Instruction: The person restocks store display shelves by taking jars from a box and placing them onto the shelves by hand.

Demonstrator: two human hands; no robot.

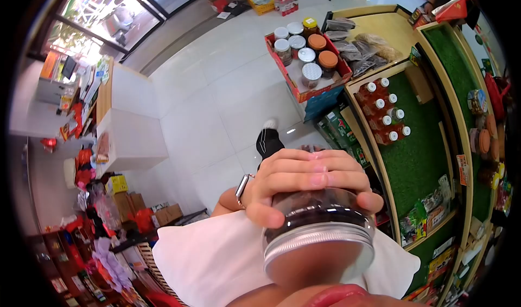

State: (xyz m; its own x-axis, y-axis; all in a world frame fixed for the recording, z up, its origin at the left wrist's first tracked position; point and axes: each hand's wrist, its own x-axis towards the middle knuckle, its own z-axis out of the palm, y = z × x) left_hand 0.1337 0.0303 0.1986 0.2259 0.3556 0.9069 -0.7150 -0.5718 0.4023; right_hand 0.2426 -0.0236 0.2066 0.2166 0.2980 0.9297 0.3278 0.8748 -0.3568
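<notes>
Close under the face, a clear jar with dark contents is held between both hands. Its silver screw lid is turned toward the camera. My left hand, with a watch on the wrist, wraps the jar's left and far sides. My right hand wraps the far and right sides. The fingertips of the two hands meet or overlap at the far side of the jar. The palms are hidden.
A red box of lidded jars stands ahead right, beside a shelf of green turf with red bottles. A white counter is at left, with packages and cartons below. A person's arm shows at top right.
</notes>
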